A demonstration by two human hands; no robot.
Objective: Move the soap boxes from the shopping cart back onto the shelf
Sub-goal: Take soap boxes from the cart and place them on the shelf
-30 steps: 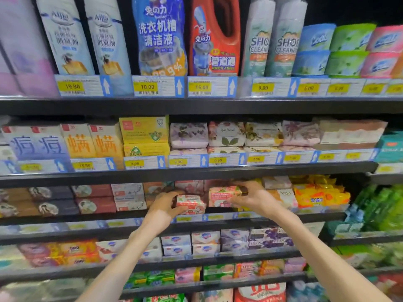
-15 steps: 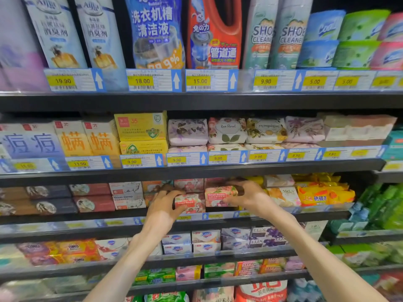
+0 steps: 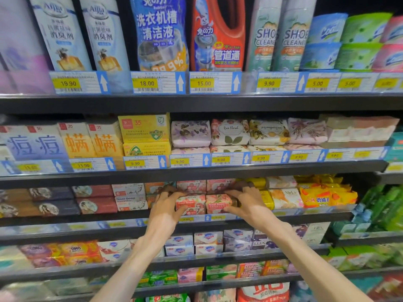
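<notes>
Item: two pink soap boxes marked "Goat Soap", sitting side by side at the front edge of the third shelf (image 3: 65, 220) from the top, just behind its price strip.
Left pink soap box (image 3: 190, 204): the left hand (image 3: 162, 211) is gripping it, thumb curling under the front face, fingers (image 3: 165, 194) wrapping over the top and left end.
Right pink soap box (image 3: 218, 203): the right hand (image 3: 250, 205) is gripping it, thumb lying along the lower front, fingers curling over the top and right end. The two boxes are touching or nearly touching; more pink boxes are showing behind them.
Neighbours on the same shelf: white goat soap boxes (image 3: 130, 198) stacked just to the left; yellow packets (image 3: 327, 197) toward the right end.
Shelf above: floral-wrapped soaps (image 3: 230, 131) and yellow boxes (image 3: 145, 132) standing behind 9.90 price tags.
</notes>
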